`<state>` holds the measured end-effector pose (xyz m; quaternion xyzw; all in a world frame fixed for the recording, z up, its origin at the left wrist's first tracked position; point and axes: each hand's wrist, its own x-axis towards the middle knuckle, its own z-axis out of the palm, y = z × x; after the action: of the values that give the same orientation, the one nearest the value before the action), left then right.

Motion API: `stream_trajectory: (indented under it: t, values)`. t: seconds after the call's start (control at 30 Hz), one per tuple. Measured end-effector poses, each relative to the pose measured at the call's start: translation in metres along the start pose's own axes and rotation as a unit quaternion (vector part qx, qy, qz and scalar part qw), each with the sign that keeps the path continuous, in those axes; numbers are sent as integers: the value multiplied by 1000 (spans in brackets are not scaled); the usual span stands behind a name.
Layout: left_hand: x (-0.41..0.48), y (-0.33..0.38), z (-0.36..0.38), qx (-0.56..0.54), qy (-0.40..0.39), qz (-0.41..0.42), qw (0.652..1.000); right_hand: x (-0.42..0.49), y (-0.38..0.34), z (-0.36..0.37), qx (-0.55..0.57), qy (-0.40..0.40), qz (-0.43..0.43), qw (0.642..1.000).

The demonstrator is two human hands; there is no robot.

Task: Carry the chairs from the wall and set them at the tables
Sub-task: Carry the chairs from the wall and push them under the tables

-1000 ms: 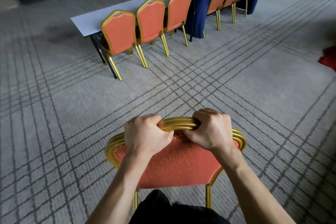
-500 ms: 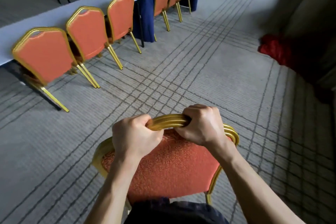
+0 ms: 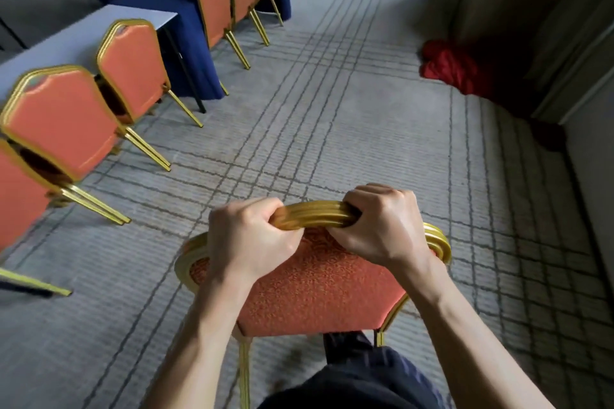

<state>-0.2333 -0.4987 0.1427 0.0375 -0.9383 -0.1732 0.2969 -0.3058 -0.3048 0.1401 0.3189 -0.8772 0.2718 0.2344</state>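
An orange banquet chair (image 3: pixel 319 289) with a gold frame is right in front of me, its back toward me. My left hand (image 3: pixel 247 236) grips the gold top rail on the left and my right hand (image 3: pixel 382 226) grips it on the right. The seat and most of the legs are hidden below the backrest. On the left a grey table (image 3: pixel 83 33) has orange chairs (image 3: pixel 133 66) set along its near side. Further back a blue-draped table (image 3: pixel 172 0) has three more chairs (image 3: pixel 216 3) beside it.
A wide lane of grey patterned carpet (image 3: pixel 349 129) runs ahead between the tables and the right wall. A red cloth heap (image 3: pixel 448 65) lies on the floor at the right, by a dark doorway and wall panels (image 3: pixel 571 43). My dark trouser leg (image 3: pixel 358 375) shows below.
The view has swung right and I have moved forward: the row of chairs slid to the left edge and looks closer, and the red heap came into view. Both hands keep the same grip.
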Motion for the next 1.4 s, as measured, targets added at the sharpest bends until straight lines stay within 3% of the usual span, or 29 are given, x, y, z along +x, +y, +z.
stream_trajectory:
  t: [0.53, 0.87, 1.4]
  values:
    - [268, -1, 163, -3, -5, -16, 1000, 227, 210, 60, -5, -3, 8, 1000]
    - [428, -66, 287, -58, -39, -12, 997, 366, 320, 149, -38, -39, 44, 998]
    - [722, -112, 438, -120, -62, 109, 985, 593, 488, 222, -70, 22, 97, 993]
